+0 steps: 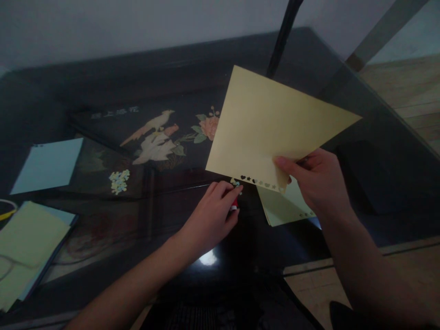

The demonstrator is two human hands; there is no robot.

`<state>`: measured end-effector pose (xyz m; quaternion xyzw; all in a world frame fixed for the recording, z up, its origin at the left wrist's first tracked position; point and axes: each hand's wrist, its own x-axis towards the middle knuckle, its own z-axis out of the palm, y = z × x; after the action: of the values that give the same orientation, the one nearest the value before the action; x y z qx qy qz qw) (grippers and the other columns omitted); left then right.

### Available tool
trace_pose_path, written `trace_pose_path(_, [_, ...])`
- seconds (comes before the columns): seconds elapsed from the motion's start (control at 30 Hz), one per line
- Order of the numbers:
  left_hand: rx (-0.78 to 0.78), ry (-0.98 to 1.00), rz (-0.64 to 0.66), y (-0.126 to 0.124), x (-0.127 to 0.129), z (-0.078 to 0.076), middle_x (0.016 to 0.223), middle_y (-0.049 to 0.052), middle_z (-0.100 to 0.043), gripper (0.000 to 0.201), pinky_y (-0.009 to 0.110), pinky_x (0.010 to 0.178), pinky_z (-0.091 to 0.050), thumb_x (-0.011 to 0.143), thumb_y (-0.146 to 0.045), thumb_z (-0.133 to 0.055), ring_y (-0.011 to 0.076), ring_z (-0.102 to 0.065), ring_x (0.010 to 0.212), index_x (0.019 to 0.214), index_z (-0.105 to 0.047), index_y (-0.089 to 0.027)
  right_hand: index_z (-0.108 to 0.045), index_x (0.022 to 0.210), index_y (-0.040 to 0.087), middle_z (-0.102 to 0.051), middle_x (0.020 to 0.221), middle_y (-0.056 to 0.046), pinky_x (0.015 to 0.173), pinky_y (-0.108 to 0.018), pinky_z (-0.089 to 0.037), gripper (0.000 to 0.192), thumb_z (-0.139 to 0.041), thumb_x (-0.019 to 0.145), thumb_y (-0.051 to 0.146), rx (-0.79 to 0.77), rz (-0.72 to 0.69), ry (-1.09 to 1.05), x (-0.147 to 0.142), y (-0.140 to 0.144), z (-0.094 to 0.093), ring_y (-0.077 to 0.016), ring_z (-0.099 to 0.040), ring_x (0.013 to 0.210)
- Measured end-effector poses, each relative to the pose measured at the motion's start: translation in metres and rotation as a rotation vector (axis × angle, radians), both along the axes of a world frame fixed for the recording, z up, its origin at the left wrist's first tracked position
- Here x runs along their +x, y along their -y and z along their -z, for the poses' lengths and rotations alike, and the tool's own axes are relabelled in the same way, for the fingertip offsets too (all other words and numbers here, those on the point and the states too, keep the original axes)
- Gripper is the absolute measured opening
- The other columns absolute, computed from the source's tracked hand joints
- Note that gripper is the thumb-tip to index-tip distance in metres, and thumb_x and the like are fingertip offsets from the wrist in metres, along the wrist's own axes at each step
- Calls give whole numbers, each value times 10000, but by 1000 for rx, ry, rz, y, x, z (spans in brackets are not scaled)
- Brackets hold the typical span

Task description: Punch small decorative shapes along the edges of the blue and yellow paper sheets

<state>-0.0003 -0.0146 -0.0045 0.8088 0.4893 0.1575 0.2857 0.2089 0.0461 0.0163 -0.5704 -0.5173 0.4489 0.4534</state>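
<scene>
My right hand [314, 178] pinches a pale yellow sheet of paper [271, 123] by its lower right part, holding it tilted above the table. Along the sheet's lower edge runs a row of small cut-outs, hearts and stars among them. My left hand [216, 211] is closed around a small red and white paper punch [234, 205], mostly hidden by the fingers, just below that edge. Small paper cut-outs [235, 182] lie by my left fingertips. Under my right hand rests another light sheet stack [280, 206] with cut-outs along its edge.
A glossy black table [192, 59] bears an inlaid picture of birds and flowers. To the left lie a light blue sheet [48, 165], a heap of tiny paper shapes [119, 181] and a pile of yellow and blue paper [30, 243]. A dark pole [283, 39] rises behind.
</scene>
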Motion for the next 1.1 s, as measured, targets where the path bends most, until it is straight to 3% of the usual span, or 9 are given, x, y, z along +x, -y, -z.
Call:
trace_pose_path(0.13, [3, 29, -22, -1, -1, 1, 1134, 121, -567, 455, 424, 956, -466, 858, -132, -544, 236, -504, 1047, 1309, -502, -94, -722, 797, 270, -748, 806, -26, 547, -360, -525, 107, -773, 705, 287, -3, 4, -17, 1, 0, 1, -214, -669, 665])
trace_pose_path(0.27, [-67, 73, -50, -4, -1, 0, 1131, 114, -582, 448, 433, 964, -463, 815, -120, -567, 236, -529, 1062, 1262, -547, -114, -712, 826, 265, -754, 857, -25, 704, -399, -568, 148, -777, 694, 261, -35, -21, -150, -1, 0, 1, -228, -693, 787])
trace_pose_path(0.4, [-162, 196, -113, -7, -3, -5, 1110, 102, -609, 413, 434, 972, -461, 784, -157, -612, 229, -576, 1046, 1196, -593, -135, -686, 882, 246, -751, 923, -28, 804, -429, -569, 174, -735, 716, 270, -197, -136, -409, -7, 1, 2, -239, -699, 907])
trace_pose_path(0.53, [-234, 251, -121, -9, -4, -9, 1052, 75, -611, 381, 432, 938, -480, 779, -178, -623, 214, -601, 980, 1160, -608, -174, -663, 877, 217, -738, 1017, -63, 789, -419, -584, 161, -700, 737, 286, -376, -221, -528, -13, 2, 6, -261, -682, 988])
trace_pose_path(0.67, [-226, 260, -106, -8, -3, -7, 1081, 77, -598, 453, 439, 955, -470, 776, -184, -628, 219, -588, 1010, 1226, -575, -183, -647, 887, 211, -734, 1029, -72, 812, -429, -586, 162, -692, 742, 265, -459, -237, -610, -19, 2, 9, -262, -677, 1002])
trace_pose_path(0.93, [-225, 235, -99, -6, -2, -6, 1076, 103, -599, 496, 426, 953, -468, 763, -184, -634, 232, -573, 1013, 1249, -563, -117, -632, 926, 207, -728, 1046, -70, 820, -439, -589, 211, -699, 734, 264, -451, -234, -628, -22, 4, 12, -268, -671, 1015])
trace_pose_path(1.1, [-216, 229, -100, -6, -2, -8, 1077, 86, -601, 442, 432, 953, -467, 761, -176, -634, 231, -570, 1022, 1200, -585, -161, -626, 959, 212, -725, 1041, -79, 810, -439, -587, 242, -697, 739, 284, -430, -246, -569, -22, 4, 14, -270, -678, 993])
